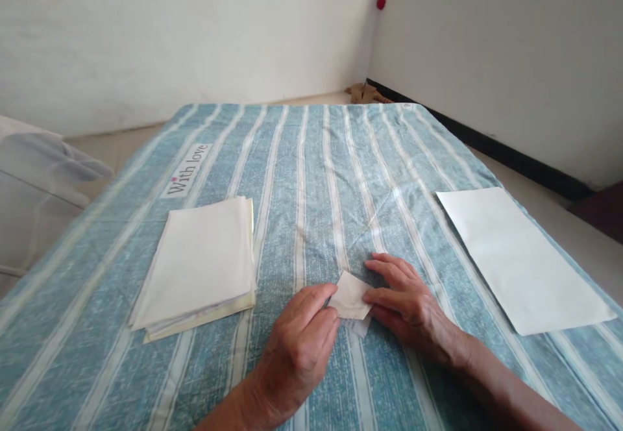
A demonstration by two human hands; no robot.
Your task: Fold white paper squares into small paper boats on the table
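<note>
A small folded piece of white paper [351, 296] lies low over the striped cloth, between my two hands. Its lower flap shows faint marks that are too small to read. My left hand [302, 340] is closed, with the thumb and bent fingers pinching the paper's left edge. On the other side, my right hand [411, 304] holds the right corner between thumb and a finger, while its other fingers stretch forward above the cloth. Part of the paper's edges is hidden under the fingertips.
A stack of white and yellowish sheets [204, 256] lies on the left of the blue striped cloth [282, 223]. One large white sheet [520, 256] rests near the right edge. A pale draped item [39, 191] stands beyond the left edge, and brown cardboard [364, 93] sits behind the far edge.
</note>
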